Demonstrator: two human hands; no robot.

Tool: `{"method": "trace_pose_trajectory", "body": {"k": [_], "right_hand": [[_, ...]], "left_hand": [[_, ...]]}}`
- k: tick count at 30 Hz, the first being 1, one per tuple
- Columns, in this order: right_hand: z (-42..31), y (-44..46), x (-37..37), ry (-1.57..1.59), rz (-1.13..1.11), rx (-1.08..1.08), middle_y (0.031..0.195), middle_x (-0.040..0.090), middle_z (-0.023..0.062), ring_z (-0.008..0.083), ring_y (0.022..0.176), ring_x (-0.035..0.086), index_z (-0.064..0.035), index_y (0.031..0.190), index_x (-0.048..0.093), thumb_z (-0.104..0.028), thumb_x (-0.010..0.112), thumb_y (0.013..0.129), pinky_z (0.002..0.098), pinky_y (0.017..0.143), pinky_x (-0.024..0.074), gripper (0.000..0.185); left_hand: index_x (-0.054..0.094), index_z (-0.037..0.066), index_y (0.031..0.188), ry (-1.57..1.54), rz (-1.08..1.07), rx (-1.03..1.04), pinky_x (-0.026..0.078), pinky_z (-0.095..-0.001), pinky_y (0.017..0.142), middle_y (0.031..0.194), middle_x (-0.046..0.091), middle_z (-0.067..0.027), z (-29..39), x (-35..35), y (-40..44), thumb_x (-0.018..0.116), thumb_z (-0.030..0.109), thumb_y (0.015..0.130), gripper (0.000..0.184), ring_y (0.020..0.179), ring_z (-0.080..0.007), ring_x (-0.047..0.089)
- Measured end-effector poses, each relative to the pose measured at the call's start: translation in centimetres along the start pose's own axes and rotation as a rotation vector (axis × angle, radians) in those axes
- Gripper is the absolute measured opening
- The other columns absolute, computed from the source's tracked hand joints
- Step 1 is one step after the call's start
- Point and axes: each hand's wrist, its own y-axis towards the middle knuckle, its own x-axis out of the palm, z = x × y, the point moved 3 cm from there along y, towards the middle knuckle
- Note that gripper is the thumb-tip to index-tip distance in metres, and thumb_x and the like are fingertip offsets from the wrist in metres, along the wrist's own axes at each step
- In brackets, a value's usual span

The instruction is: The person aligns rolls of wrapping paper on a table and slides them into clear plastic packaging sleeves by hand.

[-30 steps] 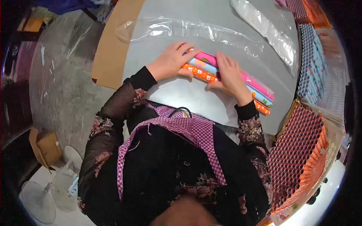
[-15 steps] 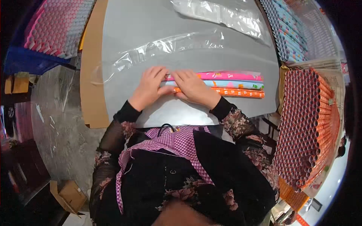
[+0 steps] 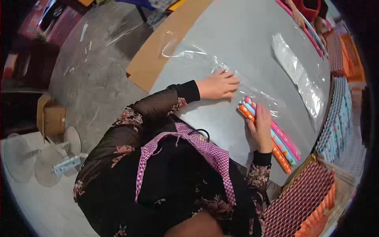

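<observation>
Three patterned wrapping paper rolls lie side by side on the grey table point(image 3: 205, 39): a pink roll point(image 3: 285, 139), a light blue roll point(image 3: 284, 147) and an orange roll point(image 3: 280, 157). Across their near-left part rests my right hand point(image 3: 261, 125), closed around them with the thumb on the orange side. Left of the rolls, my left hand point(image 3: 221, 84) lies palm down with fingers stretched out, fingertips at the edge of a clear plastic sleeve point(image 3: 258, 90). The sleeve lies flat beyond both hands, partly along the rolls.
More clear plastic sleeves point(image 3: 300, 79) lie at the right of the table. Another person's hand point(image 3: 298, 19) holds rolls at the far right. Stacks of light blue rolls point(image 3: 335, 122) and orange rolls point(image 3: 300, 197) stand beside the table. Cardboard point(image 3: 166, 47) lines the left edge.
The view has turned to the right. My hands, together at the rolls' left end before, have come apart: the left is at the plastic sleeve, the right stays on the rolls.
</observation>
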Motion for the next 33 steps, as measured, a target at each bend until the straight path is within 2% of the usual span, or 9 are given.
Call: {"method": "trace_pose_trajectory", "body": {"k": [3,9,15,19,21,24,28,30,33], "right_hand": [[0.4,-0.3,0.3,0.029,-0.008,0.018,0.128,0.052,0.0241,0.0421,0.116,0.048,0.0038,0.141,0.040,-0.015,0.072,0.079,0.0488,0.103,0.0382,0.072],[-0.5,-0.6,0.3,0.001,0.002,-0.013,0.126,0.053,0.0240,0.0421,0.114,0.049,0.0044,0.140,0.041,-0.015,0.071,0.079,0.0481,0.101,0.0391,0.071],[-0.9,-0.8,-0.1,0.002,0.042,-0.073,0.126,0.054,0.0229,0.0413,0.115,0.050,0.0046,0.136,0.044,-0.020,0.069,0.082,0.0452,0.100,0.0395,0.064],[-0.8,-0.6,-0.5,0.028,0.047,-0.019,0.125,0.054,0.0225,0.0399,0.115,0.050,0.0040,0.133,0.046,-0.021,0.067,0.082,0.0451,0.099,0.0400,0.060],[-0.9,-0.8,-0.4,0.018,0.109,-0.046,0.124,0.054,0.0225,0.0393,0.114,0.051,0.0040,0.132,0.047,-0.021,0.067,0.082,0.0452,0.099,0.0404,0.059],[-0.5,-1.0,0.6,0.020,0.098,-0.042,0.125,0.053,0.0216,0.0375,0.115,0.050,0.0038,0.133,0.047,-0.021,0.068,0.080,0.0455,0.100,0.0392,0.062],[-1.6,-1.0,-0.3,-0.015,0.089,-0.007,0.125,0.054,0.0197,0.0364,0.117,0.050,0.0045,0.133,0.048,-0.019,0.068,0.078,0.0450,0.101,0.0394,0.063],[-1.5,-1.2,-0.2,0.002,0.123,-0.012,0.124,0.054,0.0196,0.0362,0.117,0.050,0.0044,0.133,0.047,-0.018,0.068,0.078,0.0451,0.101,0.0397,0.063],[-1.1,-1.4,-0.3,0.026,0.170,-0.044,0.123,0.055,0.0194,0.0360,0.116,0.051,0.0041,0.134,0.046,-0.018,0.068,0.078,0.0457,0.101,0.0404,0.064]], "left_hand": [[0.062,0.012,0.108,-0.052,0.127,0.014,0.035,-0.0514,0.105,0.139,0.051,-0.0086,0.6,-1.8,-1.9,0.064,0.037,0.089,0.031,0.132,-0.0335,0.044],[0.067,0.002,0.109,-0.232,0.374,-0.166,0.048,-0.0420,0.095,0.117,0.065,-0.0168,-0.5,-6.5,-5.4,0.064,0.017,0.089,0.025,0.109,-0.0328,0.061],[0.069,-0.001,0.102,-0.537,0.675,-0.645,0.051,-0.0377,0.085,0.102,0.067,-0.0160,-2.3,-10.7,-7.4,0.059,0.011,0.091,0.018,0.096,-0.0301,0.064],[0.069,0.000,0.100,-0.516,0.568,-0.469,0.051,-0.0380,0.082,0.099,0.067,-0.0161,0.1,-11.0,-0.5,0.060,0.012,0.091,0.018,0.092,-0.0309,0.064],[0.068,0.000,0.100,-0.400,0.410,-0.162,0.050,-0.0395,0.081,0.097,0.066,-0.0169,3.1,-9.6,4.6,0.062,0.014,0.090,0.019,0.091,-0.0329,0.063],[0.067,0.001,0.101,-0.365,0.224,0.086,0.050,-0.0430,0.081,0.100,0.064,-0.0168,6.3,-4.7,10.8,0.065,0.021,0.088,0.024,0.094,-0.0358,0.062],[0.067,0.004,0.097,-0.382,0.146,0.061,0.051,-0.0453,0.078,0.097,0.063,-0.0161,6.6,2.3,15.6,0.064,0.025,0.087,0.023,0.093,-0.0360,0.062],[0.066,0.006,0.093,-0.001,0.046,0.093,0.051,-0.0475,0.076,0.092,0.060,-0.0165,5.5,4.3,16.4,0.065,0.026,0.087,0.020,0.090,-0.0369,0.062],[0.066,0.006,0.091,-0.030,0.057,0.006,0.051,-0.0483,0.074,0.092,0.061,-0.0188,2.4,4.5,15.5,0.066,0.018,0.085,0.013,0.085,-0.0385,0.062]]}}
